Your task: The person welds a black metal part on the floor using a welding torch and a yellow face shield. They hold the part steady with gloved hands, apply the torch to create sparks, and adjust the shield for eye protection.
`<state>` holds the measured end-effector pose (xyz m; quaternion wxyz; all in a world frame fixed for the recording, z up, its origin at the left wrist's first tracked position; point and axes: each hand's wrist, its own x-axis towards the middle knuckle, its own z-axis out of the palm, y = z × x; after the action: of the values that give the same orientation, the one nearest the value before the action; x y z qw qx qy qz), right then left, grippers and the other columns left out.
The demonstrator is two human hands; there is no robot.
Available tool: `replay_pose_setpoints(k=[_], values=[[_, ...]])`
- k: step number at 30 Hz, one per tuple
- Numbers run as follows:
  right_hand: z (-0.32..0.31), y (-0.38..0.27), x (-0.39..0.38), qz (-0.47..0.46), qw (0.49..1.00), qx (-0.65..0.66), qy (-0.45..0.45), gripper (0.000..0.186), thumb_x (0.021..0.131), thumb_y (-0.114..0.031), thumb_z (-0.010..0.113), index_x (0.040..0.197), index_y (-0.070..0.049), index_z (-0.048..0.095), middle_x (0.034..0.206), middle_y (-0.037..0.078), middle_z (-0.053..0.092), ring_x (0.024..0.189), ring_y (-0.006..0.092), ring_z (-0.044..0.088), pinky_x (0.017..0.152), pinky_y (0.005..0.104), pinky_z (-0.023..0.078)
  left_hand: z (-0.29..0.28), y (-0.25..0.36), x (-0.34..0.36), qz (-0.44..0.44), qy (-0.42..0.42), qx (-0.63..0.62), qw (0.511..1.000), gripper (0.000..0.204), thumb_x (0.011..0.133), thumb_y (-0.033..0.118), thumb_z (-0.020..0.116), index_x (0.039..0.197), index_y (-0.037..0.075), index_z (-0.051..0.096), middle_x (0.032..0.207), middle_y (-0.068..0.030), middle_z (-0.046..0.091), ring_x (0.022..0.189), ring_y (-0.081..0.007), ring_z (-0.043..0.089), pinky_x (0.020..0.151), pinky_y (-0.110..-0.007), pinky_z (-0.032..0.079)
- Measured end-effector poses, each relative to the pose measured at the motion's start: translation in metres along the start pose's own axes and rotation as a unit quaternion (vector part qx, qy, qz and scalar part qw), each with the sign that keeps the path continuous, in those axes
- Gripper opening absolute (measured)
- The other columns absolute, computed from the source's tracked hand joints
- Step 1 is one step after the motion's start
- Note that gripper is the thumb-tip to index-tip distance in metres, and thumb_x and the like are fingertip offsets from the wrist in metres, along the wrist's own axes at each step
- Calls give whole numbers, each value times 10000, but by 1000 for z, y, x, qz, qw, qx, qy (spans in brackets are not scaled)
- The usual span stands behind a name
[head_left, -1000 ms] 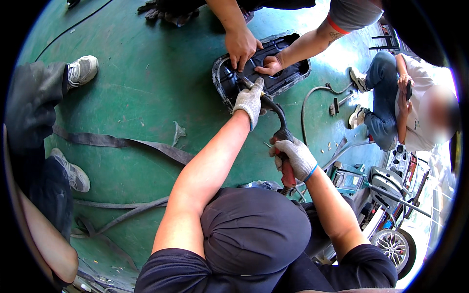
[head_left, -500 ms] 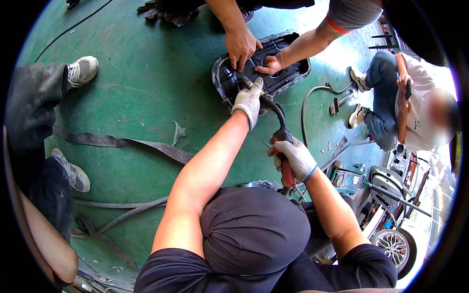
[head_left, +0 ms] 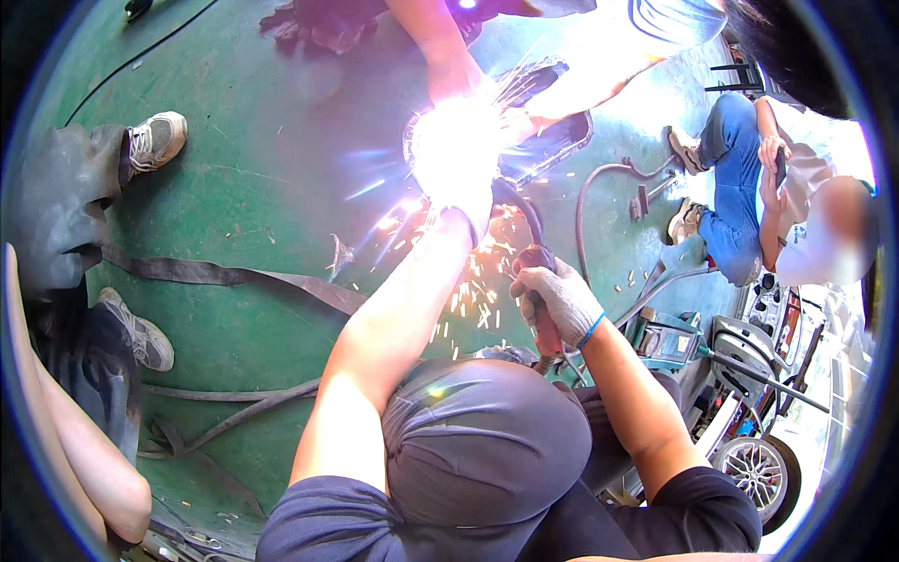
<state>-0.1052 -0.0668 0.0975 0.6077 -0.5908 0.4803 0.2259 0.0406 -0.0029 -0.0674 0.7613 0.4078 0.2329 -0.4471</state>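
My right hand (head_left: 554, 302), in a pale work glove, is closed around the red and black handle of a welding torch (head_left: 545, 335). From there the torch's dark neck (head_left: 524, 206) curves up toward a blinding white arc. My gloved left hand (head_left: 468, 199) reaches into that glare, which hides its fingers. The arc burns at the left part of a black metal oil pan (head_left: 565, 150) lying on the floor; only its right end shows. Another person's two hands, one bare hand (head_left: 453, 77) among them, are at the pan, partly whitened out. Orange sparks (head_left: 482, 290) fall below the arc.
A strap (head_left: 225, 272) lies across the green floor on the left, near a standing person's shoes (head_left: 157, 140). At right, a person (head_left: 735, 187) crouches holding a phone. A hose (head_left: 582, 206), a tool case (head_left: 663, 337) and a wheel (head_left: 752, 476) are also there.
A bright welding arc has lit at the pan, throwing sparks and hiding my left hand's fingers. My arms and the torch stay nearly where they were.
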Motion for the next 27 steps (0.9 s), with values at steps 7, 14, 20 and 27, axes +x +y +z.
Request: replay_pose_setpoints(k=[7,14,20,27], values=[[-1,0,0,-1,1000,-26,-1,342,943,-245,673,1189,-19,602,956,124,711,609,161,635,576,318,533,-5,-5,7,-1,-11,-2,1000,577,989,646,630,1076,78,673,878,-58,743,613,-161,679,513,-337,563],[0,-5,-3,-2,1000,-29,0,321,940,-224,667,1179,-18,605,937,121,706,610,162,624,576,324,532,1,2,-1,-31,-8,9,999,480,981,636,655,1017,158,632,803,-25,728,610,-162,677,494,-306,492],[-4,0,0,-3,1000,-20,-8,310,944,-219,658,1174,-19,607,920,116,698,614,165,619,577,332,533,1,5,-5,-35,-16,14,999,480,990,637,639,1036,160,639,849,-8,740,647,-135,677,509,-296,495],[-4,-3,1,2,1000,-25,0,342,947,-234,654,1207,-16,611,913,105,687,619,170,621,581,324,527,1,3,1,-32,1,39,999,497,987,652,630,1044,158,637,869,-3,741,671,-130,679,533,-292,505]])
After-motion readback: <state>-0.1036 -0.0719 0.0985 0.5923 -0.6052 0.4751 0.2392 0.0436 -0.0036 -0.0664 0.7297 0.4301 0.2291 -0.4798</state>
